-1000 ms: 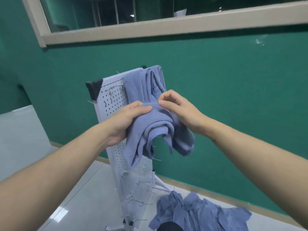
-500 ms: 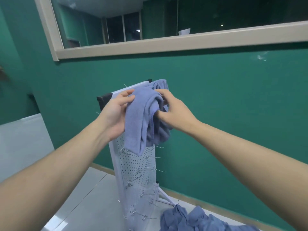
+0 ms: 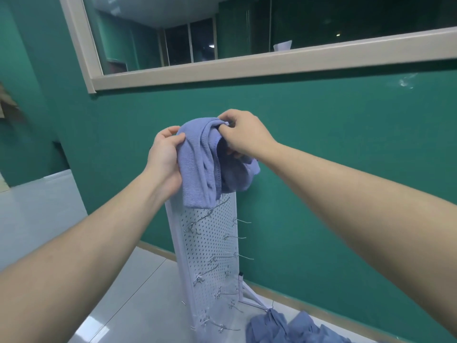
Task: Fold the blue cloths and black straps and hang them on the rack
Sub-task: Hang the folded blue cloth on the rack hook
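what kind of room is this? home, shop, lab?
Hard to say; likely a staged indoor workroom rather than a home. Clues: bare green wall with an interior window onto another room, pale tiled floor, and a freestanding white pegboard rack with metal hooks.

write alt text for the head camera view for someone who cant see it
Two bare hands drape a folded blue cloth over the top of a white pegboard rack with metal hooks: the left hand grips its left edge, the right hand pinches its top. More blue cloths lie heaped on the pale floor by the rack's foot, against a green wall.
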